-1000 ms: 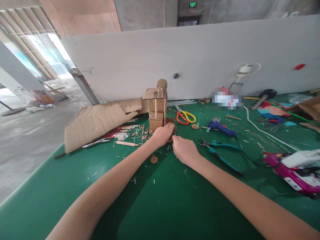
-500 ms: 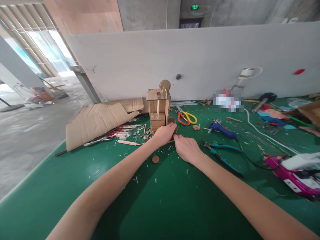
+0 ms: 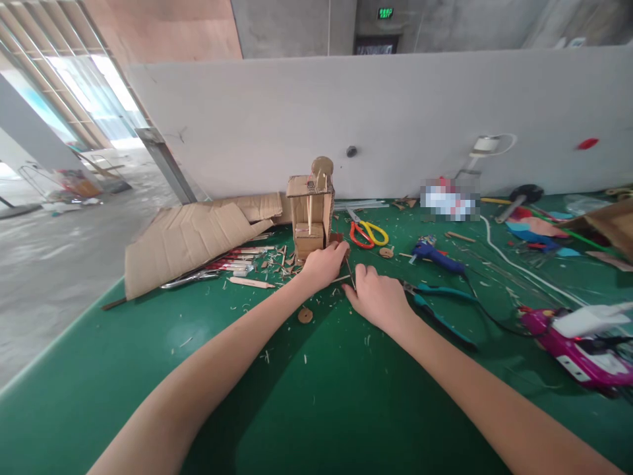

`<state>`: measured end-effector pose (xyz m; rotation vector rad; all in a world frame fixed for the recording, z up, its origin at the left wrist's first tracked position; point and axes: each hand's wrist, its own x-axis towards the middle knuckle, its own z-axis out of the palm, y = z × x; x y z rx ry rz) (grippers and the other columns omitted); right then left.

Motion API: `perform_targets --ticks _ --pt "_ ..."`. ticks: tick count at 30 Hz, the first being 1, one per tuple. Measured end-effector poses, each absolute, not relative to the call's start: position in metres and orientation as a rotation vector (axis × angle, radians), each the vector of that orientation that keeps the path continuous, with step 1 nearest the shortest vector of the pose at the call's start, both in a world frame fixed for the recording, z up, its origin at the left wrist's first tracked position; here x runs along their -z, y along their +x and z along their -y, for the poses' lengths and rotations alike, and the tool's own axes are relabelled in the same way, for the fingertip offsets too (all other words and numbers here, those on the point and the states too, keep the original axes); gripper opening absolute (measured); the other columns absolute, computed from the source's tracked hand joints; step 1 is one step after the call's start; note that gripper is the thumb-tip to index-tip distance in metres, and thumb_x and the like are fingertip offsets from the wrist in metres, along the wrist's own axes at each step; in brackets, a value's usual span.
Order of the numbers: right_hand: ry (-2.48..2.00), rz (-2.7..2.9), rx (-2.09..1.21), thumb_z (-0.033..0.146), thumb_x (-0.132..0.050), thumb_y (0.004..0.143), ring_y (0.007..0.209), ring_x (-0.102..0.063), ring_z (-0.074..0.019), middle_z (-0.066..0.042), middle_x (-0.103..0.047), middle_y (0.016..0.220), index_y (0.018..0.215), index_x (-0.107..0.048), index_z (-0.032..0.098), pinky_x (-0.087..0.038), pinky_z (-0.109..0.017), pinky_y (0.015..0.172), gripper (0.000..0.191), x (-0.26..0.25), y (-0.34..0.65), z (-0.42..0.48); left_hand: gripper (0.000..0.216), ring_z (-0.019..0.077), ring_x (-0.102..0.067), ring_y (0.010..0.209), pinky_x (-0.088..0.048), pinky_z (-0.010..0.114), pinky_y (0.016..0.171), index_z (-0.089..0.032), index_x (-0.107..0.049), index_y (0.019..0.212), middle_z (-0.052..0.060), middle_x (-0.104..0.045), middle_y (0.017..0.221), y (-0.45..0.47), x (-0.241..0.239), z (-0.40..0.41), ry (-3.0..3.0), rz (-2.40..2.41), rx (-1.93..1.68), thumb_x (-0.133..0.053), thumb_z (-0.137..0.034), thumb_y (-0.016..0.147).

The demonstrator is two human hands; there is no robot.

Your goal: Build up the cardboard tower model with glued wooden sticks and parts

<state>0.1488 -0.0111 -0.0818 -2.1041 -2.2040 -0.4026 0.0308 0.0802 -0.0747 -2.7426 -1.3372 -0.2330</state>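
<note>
My left hand [image 3: 324, 264] is closed on a small reddish-brown cardboard piece [image 3: 337, 237], most of it hidden behind the fingers. A thin dark brown strip [image 3: 349, 266] runs from that piece down to my right hand [image 3: 380, 300], whose thumb and fingers pinch its lower end. Just behind the left hand stands a small cardboard structure [image 3: 310, 244] with a flat top, a round disc on it and thin sticks at its front. On the table in front of my hands lies a cardboard disc [image 3: 305, 315] with a centre hole.
Right of my hands are cutting pliers [image 3: 440, 316], scissors [image 3: 363, 239], a blue glue gun [image 3: 442, 258] and a magenta power strip [image 3: 568, 349]. Cardboard sheets [image 3: 182, 241] and packed sticks [image 3: 237, 261] lie left. Scraps litter the green table [image 3: 316, 409], with a white partition [image 3: 257, 125] behind.
My right hand has moved slightly right, away from the left, and the thin strip now shows between them. The left hand keeps its place by the structure. The view has shifted slightly.
</note>
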Motion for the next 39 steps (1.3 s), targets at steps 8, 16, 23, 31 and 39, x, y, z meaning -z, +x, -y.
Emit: perform_targets --ticks 8,16,23,31,39 --pt "-2.096 2.301 0.346 0.017 -0.031 0.092 0.072 -0.068 -0.0268 -0.017 -0.068 0.072 0.087 -0.06 0.008 -0.047 -0.032 0.059 0.03 0.084 0.151 0.007 0.027 0.024 -0.063 0.094 -0.049 0.036 0.077 -0.018 -0.038 0.117 0.012 -0.058 0.113 0.034 0.077 -0.082 -2.728 1.412 0.217 -0.032 -0.017 0.091" --pt "-2.131 2.254 0.221 0.014 -0.03 0.092 0.079 -0.068 -0.0282 -0.019 -0.067 0.078 0.092 -0.058 0.007 -0.048 -0.035 0.065 0.029 0.085 0.145 0.003 0.027 0.0239 -0.063 0.093 -0.05 0.037 0.076 -0.02 -0.039 0.116 0.011 -0.056 0.112 0.035 0.077 -0.082 -2.738 1.395 0.205 -0.032 -0.015 0.09" --pt "-2.162 2.215 -0.074 0.029 -0.02 0.096 0.078 -0.067 -0.0228 -0.014 -0.069 0.088 0.091 -0.061 0.014 -0.046 -0.03 0.063 0.044 0.078 0.155 -0.011 0.03 0.0226 -0.061 0.096 -0.05 0.033 0.076 -0.019 -0.041 0.112 0.008 -0.058 0.108 0.032 0.076 -0.086 -2.797 1.276 0.246 -0.038 -0.01 0.084" --pt "-2.188 2.213 -0.117 0.028 -0.027 0.094 0.085 -0.066 -0.025 -0.017 -0.068 0.093 0.091 -0.064 0.013 -0.045 -0.031 0.067 0.04 0.076 0.148 -0.014 0.028 0.0215 -0.059 0.101 -0.049 0.033 0.08 -0.019 -0.041 0.112 0.009 -0.057 0.11 0.032 0.075 -0.087 -2.824 1.293 0.209 -0.037 -0.011 0.085" --pt "-2.196 2.229 -0.091 0.012 -0.044 0.082 0.094 -0.064 -0.0289 -0.023 -0.067 0.09 0.091 -0.067 0.008 -0.043 -0.036 0.076 0.025 0.074 0.14 -0.012 0.022 0.022 -0.06 0.097 -0.049 0.033 0.078 -0.017 -0.043 0.106 0.01 -0.058 0.106 0.031 0.078 -0.09 -2.802 1.292 0.251 -0.035 -0.01 0.087"
